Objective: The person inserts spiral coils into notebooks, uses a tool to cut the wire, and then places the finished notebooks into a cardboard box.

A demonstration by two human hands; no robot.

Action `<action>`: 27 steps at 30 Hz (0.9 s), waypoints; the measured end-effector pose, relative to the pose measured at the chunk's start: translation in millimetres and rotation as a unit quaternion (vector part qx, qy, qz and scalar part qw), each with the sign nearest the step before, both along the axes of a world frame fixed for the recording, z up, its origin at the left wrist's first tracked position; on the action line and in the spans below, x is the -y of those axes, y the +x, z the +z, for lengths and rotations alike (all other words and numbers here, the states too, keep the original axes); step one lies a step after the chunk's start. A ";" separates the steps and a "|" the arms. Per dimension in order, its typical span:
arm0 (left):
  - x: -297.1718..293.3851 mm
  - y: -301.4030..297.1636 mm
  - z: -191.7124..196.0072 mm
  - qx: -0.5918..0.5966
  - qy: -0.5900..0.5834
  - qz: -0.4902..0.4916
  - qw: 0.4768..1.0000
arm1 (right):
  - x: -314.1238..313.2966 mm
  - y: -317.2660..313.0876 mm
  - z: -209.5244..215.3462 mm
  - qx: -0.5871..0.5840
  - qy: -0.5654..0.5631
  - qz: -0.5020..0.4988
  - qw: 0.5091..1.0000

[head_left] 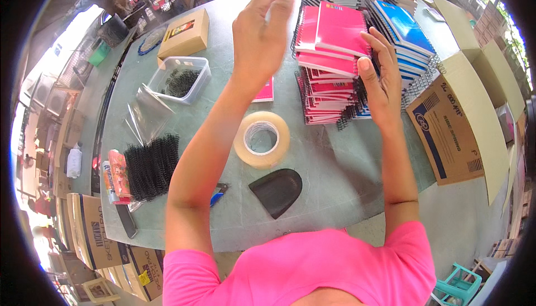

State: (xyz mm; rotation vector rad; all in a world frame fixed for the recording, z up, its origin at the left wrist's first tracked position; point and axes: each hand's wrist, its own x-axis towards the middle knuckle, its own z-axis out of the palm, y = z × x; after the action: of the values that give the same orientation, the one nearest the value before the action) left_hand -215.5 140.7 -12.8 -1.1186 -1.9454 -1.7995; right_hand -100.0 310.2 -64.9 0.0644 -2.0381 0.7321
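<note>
My left hand is raised over the table, just left of the stacked pink notebooks. Its fingers are stretched out and slightly bent, with nothing visible in them. My right hand is at the right side of that stack, thumb and fingers apart, fingertips against the edge of the upper notebooks. The pink notebooks are spiral-bound and piled a little unevenly. Beside them on the right rises a stack of blue spiral notebooks. Partly behind my left forearm lies another pink notebook.
Nearer me are a tape roll and a dark rounded pad. At left stand a clear tub of black coils, bundled black spiral coils and a cardboard box. An open carton borders the table's right.
</note>
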 end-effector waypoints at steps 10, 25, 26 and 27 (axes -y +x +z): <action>21.8 -75.3 -65.3 0.001 -0.335 0.045 0.941 | 1.5 -0.7 15.8 0.075 -0.014 0.063 0.995; 125.2 -35.9 -153.3 -0.166 -0.425 0.138 0.879 | 99.6 -24.2 -38.7 0.022 0.213 0.160 0.964; 121.8 -23.5 -135.1 -0.178 -0.383 0.126 0.898 | 106.0 -34.5 -43.6 0.044 0.225 0.141 0.963; 117.7 -11.8 -124.8 -0.190 -0.341 0.112 0.914 | 110.8 -44.3 -52.3 0.065 0.236 0.120 0.962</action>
State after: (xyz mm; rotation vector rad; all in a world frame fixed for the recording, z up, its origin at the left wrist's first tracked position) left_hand -227.3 23.1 -137.7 -1.2375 -2.3719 -0.7055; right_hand -144.3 199.4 -117.2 0.5598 -2.3202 0.3845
